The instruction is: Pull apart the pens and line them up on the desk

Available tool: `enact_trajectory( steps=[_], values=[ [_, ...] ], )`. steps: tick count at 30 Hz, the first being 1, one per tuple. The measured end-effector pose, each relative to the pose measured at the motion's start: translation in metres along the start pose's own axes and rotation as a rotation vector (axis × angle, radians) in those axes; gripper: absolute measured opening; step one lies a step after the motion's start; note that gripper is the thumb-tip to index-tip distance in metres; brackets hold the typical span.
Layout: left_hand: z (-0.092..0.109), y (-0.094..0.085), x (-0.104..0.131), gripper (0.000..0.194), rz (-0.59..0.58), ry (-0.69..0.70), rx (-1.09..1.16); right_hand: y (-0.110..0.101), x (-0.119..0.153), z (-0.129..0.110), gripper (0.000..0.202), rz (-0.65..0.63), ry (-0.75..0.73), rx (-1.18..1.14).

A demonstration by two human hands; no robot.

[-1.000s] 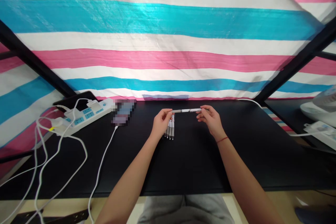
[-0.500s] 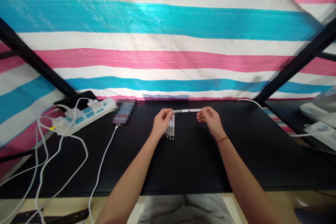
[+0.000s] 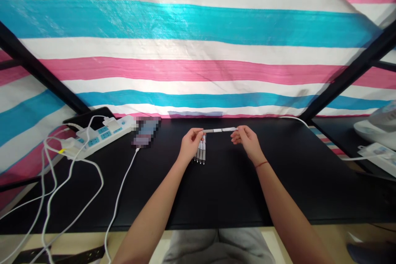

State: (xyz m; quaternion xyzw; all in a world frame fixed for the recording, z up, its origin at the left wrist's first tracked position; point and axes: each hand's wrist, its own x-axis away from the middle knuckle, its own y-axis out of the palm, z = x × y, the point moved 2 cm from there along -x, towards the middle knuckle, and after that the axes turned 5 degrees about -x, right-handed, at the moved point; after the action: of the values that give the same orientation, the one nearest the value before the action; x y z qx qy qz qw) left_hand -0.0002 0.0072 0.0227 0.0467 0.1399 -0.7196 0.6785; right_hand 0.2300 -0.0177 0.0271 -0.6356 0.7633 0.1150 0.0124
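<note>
A white pen with a grey grip (image 3: 219, 130) is held level above the black table between my two hands. The fingers of my left hand (image 3: 190, 145) pinch its grey end. At the other end, the thumb and forefinger of my right hand (image 3: 248, 142) close on the white tip; the other fingers are curled. Several similar pens (image 3: 201, 154) lie side by side on the table, just right of my left hand, which partly hides them. Their grey grips and points face me.
On the left are a white power strip (image 3: 108, 134) with plugs and tangled white cables, and a blurred-out phone (image 3: 146, 132) on a charging cable (image 3: 119, 196). A striped sheet (image 3: 198, 70) hangs behind the black table (image 3: 222, 189). Black frame posts stand at both sides.
The pen has rolled or tilted slightly, its right end a touch higher. Both hands otherwise stay where they were, still on it.
</note>
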Motion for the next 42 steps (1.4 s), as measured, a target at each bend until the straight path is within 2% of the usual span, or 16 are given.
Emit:
enact_trajectory(
  steps=[3,8,12,18,22,25,27,31,36,39,42],
  values=[
    [0.001,0.000,0.000,0.029,0.003,-0.014,-0.003,0.001,0.001,-0.001,0.036,-0.028,0.000,-0.036],
    [0.004,0.001,0.001,0.029,-0.006,-0.011,-0.020,-0.001,0.001,-0.001,0.036,0.003,-0.051,0.073],
    [0.002,0.001,0.001,0.029,0.007,-0.009,-0.006,0.000,0.001,-0.003,0.032,0.003,-0.046,-0.022],
    [-0.003,0.004,0.001,0.032,-0.047,-0.049,0.082,0.003,0.002,-0.005,0.032,-0.008,-0.073,0.010],
    [-0.004,0.007,0.003,0.030,-0.079,-0.036,0.077,0.003,0.006,-0.010,0.027,-0.005,-0.178,0.168],
    [-0.004,0.007,0.004,0.027,-0.061,-0.013,0.068,0.002,0.011,-0.016,0.022,0.013,-0.292,0.385],
    [-0.002,0.007,0.005,0.026,-0.047,0.002,0.039,0.002,0.012,-0.018,0.023,0.009,-0.313,0.433],
    [0.007,0.006,0.008,0.023,-0.011,0.038,-0.060,0.006,0.010,-0.014,0.024,0.012,-0.204,0.269],
    [0.020,0.015,0.018,0.022,-0.011,0.046,-0.164,0.013,0.006,-0.003,0.027,0.139,-0.002,-0.115],
    [0.023,0.027,0.026,0.021,-0.079,-0.017,-0.183,0.016,0.006,-0.002,0.037,0.188,0.083,-0.216],
    [0.026,0.040,0.035,0.017,-0.172,-0.034,-0.233,0.015,0.007,-0.005,0.056,0.168,0.072,-0.186]
  ],
)
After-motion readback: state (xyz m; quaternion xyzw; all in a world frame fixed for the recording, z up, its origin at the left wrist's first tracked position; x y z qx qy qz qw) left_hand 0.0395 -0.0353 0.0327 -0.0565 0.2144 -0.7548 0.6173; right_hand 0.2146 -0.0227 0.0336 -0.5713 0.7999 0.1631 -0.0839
